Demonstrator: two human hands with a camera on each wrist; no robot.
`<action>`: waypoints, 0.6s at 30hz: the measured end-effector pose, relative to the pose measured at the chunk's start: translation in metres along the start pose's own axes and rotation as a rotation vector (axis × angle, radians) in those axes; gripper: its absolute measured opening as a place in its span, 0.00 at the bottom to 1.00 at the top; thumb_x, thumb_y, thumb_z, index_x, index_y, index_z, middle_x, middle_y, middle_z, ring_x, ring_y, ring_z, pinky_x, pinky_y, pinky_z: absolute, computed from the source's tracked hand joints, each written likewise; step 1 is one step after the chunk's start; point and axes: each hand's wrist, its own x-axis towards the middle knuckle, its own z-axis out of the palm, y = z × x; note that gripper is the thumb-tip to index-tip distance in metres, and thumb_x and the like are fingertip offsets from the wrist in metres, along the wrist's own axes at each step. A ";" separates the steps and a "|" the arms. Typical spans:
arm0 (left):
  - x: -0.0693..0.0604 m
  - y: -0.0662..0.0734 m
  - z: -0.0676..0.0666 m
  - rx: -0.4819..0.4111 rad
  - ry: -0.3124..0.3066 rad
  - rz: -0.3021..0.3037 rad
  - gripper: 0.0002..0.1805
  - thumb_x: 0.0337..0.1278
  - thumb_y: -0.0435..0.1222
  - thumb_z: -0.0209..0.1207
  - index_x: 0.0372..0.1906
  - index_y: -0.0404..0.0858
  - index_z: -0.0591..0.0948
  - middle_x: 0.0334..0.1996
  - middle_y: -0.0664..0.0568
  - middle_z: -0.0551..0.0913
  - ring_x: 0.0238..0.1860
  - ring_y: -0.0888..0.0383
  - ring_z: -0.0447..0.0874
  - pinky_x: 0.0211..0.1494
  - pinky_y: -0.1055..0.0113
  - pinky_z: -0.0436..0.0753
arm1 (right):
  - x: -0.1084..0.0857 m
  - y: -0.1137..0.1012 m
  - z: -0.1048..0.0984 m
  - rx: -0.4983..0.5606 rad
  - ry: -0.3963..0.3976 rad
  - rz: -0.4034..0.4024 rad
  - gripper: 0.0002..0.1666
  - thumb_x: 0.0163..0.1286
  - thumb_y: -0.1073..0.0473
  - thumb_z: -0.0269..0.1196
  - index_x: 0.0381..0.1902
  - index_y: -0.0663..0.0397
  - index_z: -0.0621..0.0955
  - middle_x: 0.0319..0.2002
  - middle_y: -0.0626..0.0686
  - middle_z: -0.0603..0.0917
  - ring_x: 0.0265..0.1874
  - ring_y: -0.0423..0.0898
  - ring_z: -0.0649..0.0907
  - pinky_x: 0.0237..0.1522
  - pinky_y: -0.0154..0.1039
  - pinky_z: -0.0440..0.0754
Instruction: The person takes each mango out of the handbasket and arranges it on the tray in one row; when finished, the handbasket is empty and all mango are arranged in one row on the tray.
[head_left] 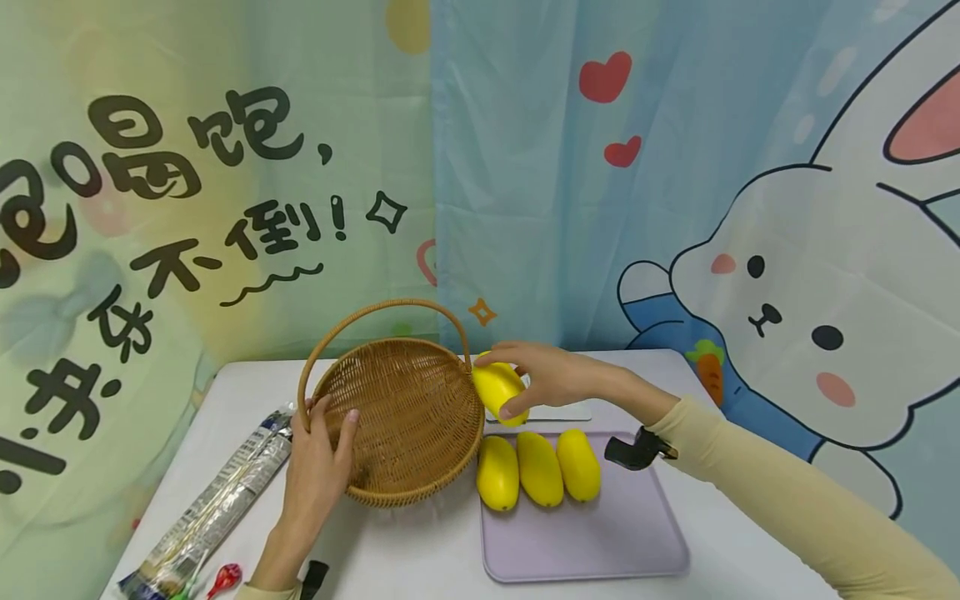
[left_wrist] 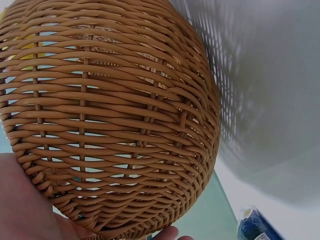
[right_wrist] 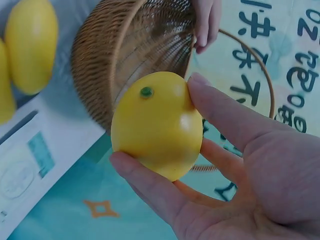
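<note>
My left hand (head_left: 318, 458) grips the left rim of a brown wicker basket (head_left: 408, 417) with an arched handle. The basket is tilted, its opening toward me, and no fruit shows inside. Its woven outer side (left_wrist: 110, 115) fills much of the left wrist view. At the basket's right rim, my right hand (head_left: 555, 375) holds a yellow mango (head_left: 497, 387) between thumb and fingers. A green stem spot shows on that mango (right_wrist: 155, 127) in the right wrist view. Three more yellow mangoes (head_left: 540, 469) lie side by side on a pale purple tray (head_left: 585, 546).
A long silver packet (head_left: 217, 496) lies on the white table left of the basket. Near the front edge is a red-wrapped lollipop (head_left: 225, 577). A flat white item (head_left: 555, 413) lies behind the tray. Printed curtains (head_left: 510, 167) hang behind the table.
</note>
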 end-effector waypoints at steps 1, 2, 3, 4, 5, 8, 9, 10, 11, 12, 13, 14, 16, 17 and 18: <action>0.000 0.000 0.000 0.000 -0.003 0.002 0.39 0.77 0.59 0.44 0.78 0.35 0.60 0.77 0.27 0.51 0.72 0.26 0.61 0.63 0.30 0.72 | -0.005 0.004 -0.001 0.006 0.008 0.011 0.42 0.65 0.50 0.73 0.75 0.43 0.69 0.74 0.52 0.69 0.65 0.57 0.76 0.63 0.55 0.78; -0.001 0.000 0.000 0.001 -0.006 0.003 0.40 0.77 0.59 0.44 0.78 0.35 0.60 0.77 0.27 0.51 0.72 0.26 0.60 0.64 0.30 0.72 | -0.010 0.008 -0.002 0.007 0.019 0.020 0.42 0.65 0.50 0.73 0.75 0.44 0.69 0.74 0.52 0.69 0.64 0.58 0.76 0.63 0.55 0.78; -0.001 0.000 0.000 0.001 -0.009 0.004 0.40 0.77 0.59 0.43 0.78 0.35 0.59 0.77 0.27 0.50 0.72 0.26 0.60 0.64 0.30 0.71 | -0.015 0.012 -0.002 0.006 0.029 0.028 0.42 0.65 0.50 0.73 0.75 0.44 0.70 0.74 0.53 0.69 0.64 0.59 0.77 0.62 0.56 0.78; -0.001 0.000 0.000 0.000 -0.011 0.002 0.40 0.77 0.59 0.43 0.78 0.35 0.59 0.77 0.28 0.50 0.73 0.26 0.60 0.65 0.30 0.71 | -0.018 0.016 -0.003 0.001 0.037 0.032 0.42 0.65 0.50 0.73 0.74 0.44 0.70 0.73 0.53 0.69 0.63 0.59 0.77 0.61 0.56 0.79; -0.001 -0.001 0.000 0.000 -0.013 0.001 0.40 0.77 0.59 0.43 0.78 0.35 0.59 0.77 0.28 0.49 0.72 0.26 0.60 0.65 0.30 0.71 | -0.022 0.020 -0.004 0.001 0.045 0.043 0.42 0.65 0.50 0.73 0.74 0.44 0.70 0.74 0.53 0.69 0.63 0.59 0.78 0.61 0.56 0.79; -0.001 -0.001 -0.001 -0.001 -0.019 -0.006 0.41 0.76 0.60 0.43 0.78 0.35 0.58 0.78 0.28 0.49 0.72 0.26 0.60 0.64 0.30 0.71 | -0.035 0.033 -0.005 0.005 0.069 0.086 0.42 0.65 0.49 0.73 0.74 0.44 0.71 0.74 0.55 0.68 0.62 0.60 0.78 0.61 0.57 0.79; -0.001 -0.001 0.000 -0.002 -0.020 -0.009 0.41 0.76 0.60 0.43 0.78 0.35 0.58 0.78 0.28 0.49 0.72 0.26 0.60 0.64 0.30 0.71 | -0.039 0.037 -0.005 0.009 0.077 0.107 0.42 0.64 0.49 0.73 0.74 0.43 0.71 0.74 0.56 0.68 0.62 0.60 0.77 0.61 0.58 0.79; -0.001 -0.002 0.000 -0.001 -0.020 -0.010 0.41 0.76 0.60 0.43 0.78 0.35 0.58 0.78 0.28 0.49 0.72 0.26 0.60 0.64 0.30 0.72 | -0.042 0.041 -0.004 0.017 0.085 0.125 0.42 0.64 0.49 0.73 0.73 0.44 0.71 0.74 0.57 0.68 0.63 0.61 0.77 0.61 0.59 0.79; -0.001 -0.002 0.000 -0.001 -0.019 -0.010 0.41 0.76 0.60 0.43 0.78 0.35 0.58 0.78 0.28 0.50 0.72 0.26 0.60 0.64 0.31 0.72 | -0.046 0.046 -0.003 0.023 0.094 0.144 0.42 0.64 0.49 0.73 0.73 0.44 0.71 0.74 0.58 0.68 0.64 0.61 0.76 0.62 0.59 0.79; -0.001 -0.003 0.000 -0.001 -0.018 -0.010 0.41 0.76 0.60 0.43 0.78 0.35 0.58 0.78 0.28 0.50 0.72 0.26 0.60 0.64 0.31 0.72 | -0.050 0.051 -0.003 0.024 0.102 0.156 0.41 0.64 0.49 0.73 0.73 0.45 0.71 0.74 0.59 0.68 0.64 0.62 0.76 0.62 0.60 0.79; -0.001 -0.003 0.001 -0.001 -0.017 -0.009 0.42 0.76 0.61 0.43 0.79 0.35 0.58 0.77 0.28 0.50 0.72 0.26 0.61 0.64 0.31 0.72 | -0.053 0.056 -0.002 0.028 0.111 0.165 0.41 0.64 0.49 0.73 0.73 0.46 0.71 0.73 0.60 0.68 0.64 0.63 0.76 0.62 0.60 0.79; -0.001 -0.003 0.001 -0.001 -0.015 -0.007 0.42 0.76 0.61 0.43 0.79 0.35 0.58 0.77 0.28 0.50 0.72 0.26 0.61 0.64 0.31 0.72 | -0.057 0.061 0.000 0.025 0.121 0.168 0.41 0.64 0.49 0.73 0.72 0.48 0.72 0.73 0.61 0.69 0.64 0.63 0.76 0.62 0.61 0.79; 0.000 -0.004 0.001 -0.002 -0.012 -0.006 0.42 0.76 0.61 0.43 0.79 0.35 0.58 0.77 0.28 0.50 0.72 0.26 0.62 0.63 0.31 0.73 | -0.062 0.071 0.003 0.021 0.140 0.171 0.41 0.64 0.49 0.73 0.72 0.51 0.72 0.72 0.63 0.70 0.65 0.63 0.75 0.62 0.61 0.79; 0.000 -0.004 0.001 -0.003 -0.010 -0.005 0.42 0.76 0.61 0.42 0.79 0.35 0.58 0.78 0.28 0.50 0.72 0.26 0.62 0.63 0.31 0.73 | -0.065 0.076 0.005 0.018 0.150 0.175 0.41 0.64 0.49 0.73 0.71 0.52 0.72 0.72 0.63 0.70 0.65 0.63 0.75 0.62 0.61 0.79; 0.000 -0.005 0.001 -0.003 -0.009 -0.004 0.42 0.76 0.61 0.42 0.79 0.35 0.58 0.77 0.28 0.50 0.71 0.26 0.62 0.63 0.31 0.73 | -0.068 0.081 0.007 0.015 0.158 0.178 0.41 0.64 0.49 0.73 0.71 0.53 0.72 0.71 0.63 0.71 0.64 0.63 0.75 0.61 0.61 0.79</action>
